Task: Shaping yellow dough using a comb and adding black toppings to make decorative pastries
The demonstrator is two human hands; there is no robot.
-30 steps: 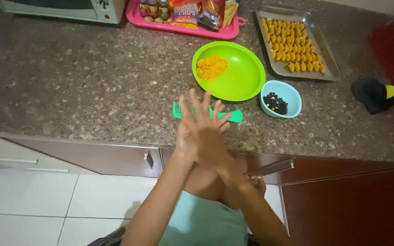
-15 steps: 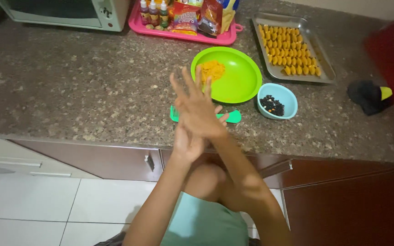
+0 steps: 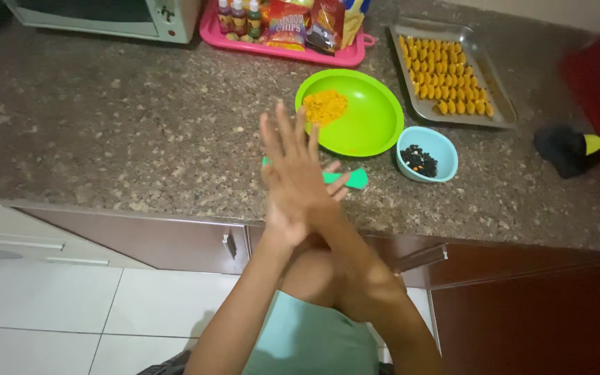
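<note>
Head view: microwave (image 3: 105, 14) far left on speckled table (image 3: 105, 132). Left hand (image 3: 289, 184) and right hand (image 3: 314, 191) pressed palm to palm, fingers spread, holding nothing, above green strip (image 3: 347, 178) at near edge. Green plate (image 3: 366, 118) with orange crumbs just beyond; blue bowl (image 3: 427, 153) right; baking tray (image 3: 449, 73) far right.

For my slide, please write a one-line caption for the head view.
Left hand and right hand pressed palm to palm above a granite counter, before a green plate and blue bowl.
</note>
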